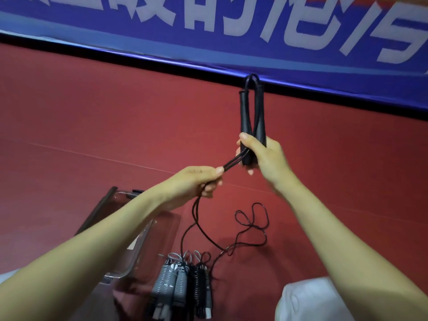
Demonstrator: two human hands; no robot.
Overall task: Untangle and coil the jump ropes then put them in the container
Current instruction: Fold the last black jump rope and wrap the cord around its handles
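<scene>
Head view: right hand [261, 154] grips black handles [251, 117] upright; left hand [199, 181] pinches rope strands [231, 161] just beside.

Left hand [199, 181] pinching, right hand [261, 154] gripping

I am holding the two handles [259, 117] upright in my right hand [264, 156], ahead of me above the floor [92, 112]. My left hand [196, 181] is gripping the cord [231, 162] just left of and below it; the rest is hanging down and lying in loops on the floor nearer me. The container [171, 223] is sitting under my left forearm [111, 235], the coiled ropes [180, 281] lying just beside its near right corner.
</scene>
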